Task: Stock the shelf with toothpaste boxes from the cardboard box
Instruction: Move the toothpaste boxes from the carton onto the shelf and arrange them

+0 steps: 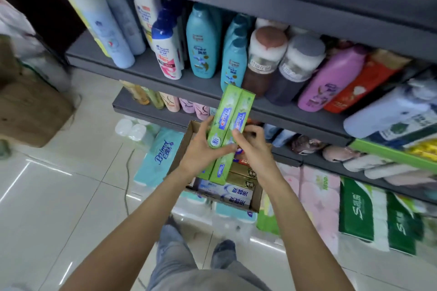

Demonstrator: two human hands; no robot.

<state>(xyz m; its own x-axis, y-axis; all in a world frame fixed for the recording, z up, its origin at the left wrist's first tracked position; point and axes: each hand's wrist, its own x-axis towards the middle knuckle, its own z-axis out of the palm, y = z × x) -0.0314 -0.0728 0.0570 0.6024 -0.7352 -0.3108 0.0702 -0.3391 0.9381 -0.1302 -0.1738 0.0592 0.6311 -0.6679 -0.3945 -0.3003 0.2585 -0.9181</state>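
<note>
Two long green toothpaste boxes (pixel 233 113) lie side by side, lifted above the open cardboard box (pixel 189 132). My left hand (pixel 201 149) grips them from the left, thumb across their front. My right hand (pixel 254 146) holds their right side with its fingers curled. White-blue toothpaste boxes (pixel 227 192) and gold-brown ones (pixel 243 176) lie inside the cardboard box. The green boxes' far ends point at the grey shelf (pixel 283 111).
Shampoo bottles (pixel 201 42) fill the grey shelf; smaller bottles (pixel 170 101) stand on a lower shelf. Tissue packs (pixel 160 156) and green paper packs (pixel 369 215) sit on the tiled floor under the cardboard box. A brown carton (pixel 30 111) stands at the left. My feet (pixel 222 250) are below.
</note>
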